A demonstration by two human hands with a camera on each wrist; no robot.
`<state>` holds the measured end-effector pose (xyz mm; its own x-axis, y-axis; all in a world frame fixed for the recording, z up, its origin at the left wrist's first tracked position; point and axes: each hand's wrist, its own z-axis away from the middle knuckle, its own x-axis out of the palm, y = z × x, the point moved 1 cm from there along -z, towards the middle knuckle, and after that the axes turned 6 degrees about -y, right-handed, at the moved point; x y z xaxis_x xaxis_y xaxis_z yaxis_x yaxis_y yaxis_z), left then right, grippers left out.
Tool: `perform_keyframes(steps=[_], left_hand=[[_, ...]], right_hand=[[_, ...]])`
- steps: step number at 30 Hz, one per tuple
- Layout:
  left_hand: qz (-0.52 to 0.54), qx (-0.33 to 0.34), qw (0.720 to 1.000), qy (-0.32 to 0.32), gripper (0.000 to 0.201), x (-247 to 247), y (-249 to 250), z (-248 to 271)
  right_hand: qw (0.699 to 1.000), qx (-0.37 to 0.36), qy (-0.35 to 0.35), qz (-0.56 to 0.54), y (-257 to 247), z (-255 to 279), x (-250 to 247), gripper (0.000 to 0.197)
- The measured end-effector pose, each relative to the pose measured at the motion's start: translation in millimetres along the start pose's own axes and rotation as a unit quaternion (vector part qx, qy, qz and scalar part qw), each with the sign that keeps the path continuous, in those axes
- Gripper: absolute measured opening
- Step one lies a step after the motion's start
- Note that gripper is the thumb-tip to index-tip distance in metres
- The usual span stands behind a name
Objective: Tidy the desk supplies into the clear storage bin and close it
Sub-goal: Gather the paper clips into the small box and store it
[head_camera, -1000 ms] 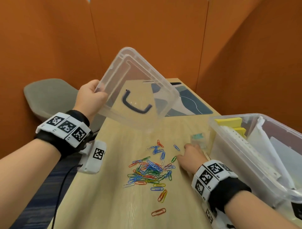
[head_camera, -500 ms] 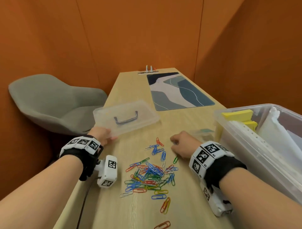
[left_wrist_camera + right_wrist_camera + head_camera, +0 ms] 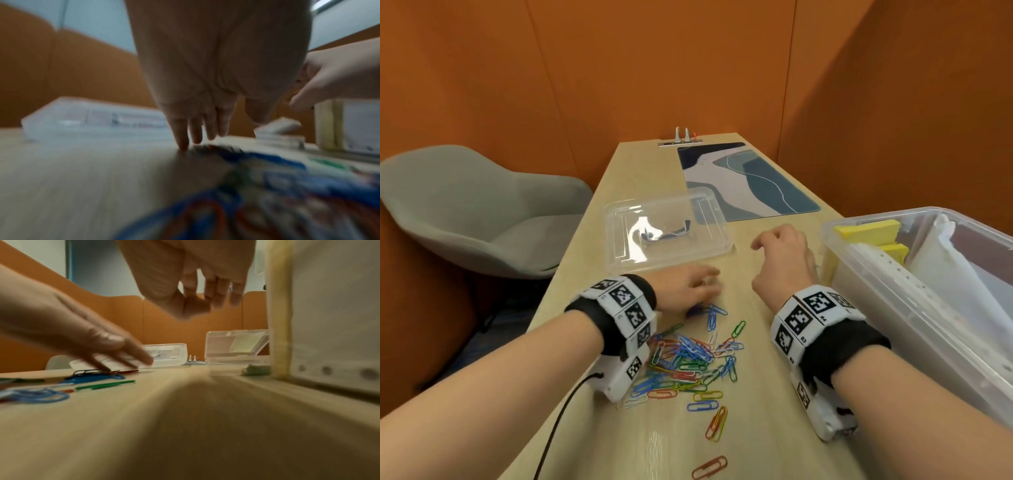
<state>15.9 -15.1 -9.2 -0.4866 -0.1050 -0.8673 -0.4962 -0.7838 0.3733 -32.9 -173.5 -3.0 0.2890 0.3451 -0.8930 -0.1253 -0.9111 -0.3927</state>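
Clear storage bin (image 3: 893, 301) is sitting at the right edge of the desk (image 3: 756, 428), lid off, holding yellow sticky note pads (image 3: 873, 229) and white punched paper (image 3: 914, 284). Its clear lid (image 3: 667, 233) is lying flat on the desk near the left edge, dark handle showing through it, its far right corner overlapping a blue and white desk mat (image 3: 743, 178).

Coloured paper clips (image 3: 688, 356) are lying scattered in a loose pile in the middle of the desk, between the two wrists, with a few strays trailing toward the near edge.

Left hand (image 3: 685, 291) is reaching palm down over the far end of the pile, just in front of the lid. Fingers (image 3: 183, 138) are lying straight and close together, tips touching the desk at the clips; left wrist view is blurred, so cannot tell if any clip is being caught.

Right hand (image 3: 784, 260) is hovering above the desk beside the bin's near left wall, fingers (image 3: 218, 293) loosely curled downward, thumb tip near the index tip; nothing is visibly being held.

A small clear box (image 3: 232, 353) with its lid tipped open is sitting on the desk beyond the right hand, touching or just beside the bin wall, something green at its base.

Grey chair (image 3: 472, 205) is standing off the left edge. Orange partition walls (image 3: 654, 68) are surrounding the desk.
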Motion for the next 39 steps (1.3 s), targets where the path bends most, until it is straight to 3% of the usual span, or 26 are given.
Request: perform_keyframes(steps=[2, 7, 10, 12, 15, 18, 21, 24, 27, 31, 34, 39], left_hand=[[-0.028, 0.003, 0.996, -0.082, 0.052, 9, 7, 0], [0.035, 0.053, 0.986, -0.155, 0.054, 25, -4, 39], [0.098, 0.069, 0.987, -0.102, 0.055, 27, -10, 57], [0.074, 0.083, 0.991, -0.068, 0.063, 27, -5, 53], [0.001, 0.109, 0.991, -0.075, 0.073, 31, 13, 35], [-0.070, 0.131, 0.986, -0.081, 0.068, 35, 24, 29], [-0.061, 0.158, 0.984, -0.061, 0.052, 40, 14, 45], [-0.033, 0.149, 0.988, -0.021, 0.041, 41, -6, 65], [-0.010, 0.131, 0.991, 0.007, 0.051, 40, -5, 81], [-0.043, 0.221, 0.974, -0.020, 0.057, 58, 29, 94], [-0.074, 0.265, 0.961, -0.031, 0.046, 67, 35, 96], [-0.072, 0.185, 0.980, 0.034, 0.016, 55, 6, 90]], right_hand=[[0.998, 0.034, -0.033, 0.051, 7, 1, 2, 0.049], [0.985, 0.083, -0.119, 0.094, 10, 2, 4, 0.037], [0.986, 0.067, -0.112, 0.102, 7, 0, 4, 0.037], [0.990, 0.046, -0.093, 0.092, 4, -1, 4, 0.037], [0.997, 0.004, -0.076, 0.028, -2, 2, 3, 0.030], [0.998, -0.022, -0.065, 0.007, -4, 8, 1, 0.027], [0.998, -0.029, -0.054, 0.021, -2, 11, -1, 0.024], [0.996, -0.051, -0.065, 0.015, -5, 15, 0, 0.023], [0.994, -0.051, -0.095, -0.016, -8, 22, -1, 0.021], [0.987, -0.051, -0.141, -0.057, -7, 37, -2, 0.034], [0.982, -0.045, -0.171, -0.067, -5, 42, -2, 0.043], [0.987, -0.036, -0.150, -0.045, -1, 41, -3, 0.035]])
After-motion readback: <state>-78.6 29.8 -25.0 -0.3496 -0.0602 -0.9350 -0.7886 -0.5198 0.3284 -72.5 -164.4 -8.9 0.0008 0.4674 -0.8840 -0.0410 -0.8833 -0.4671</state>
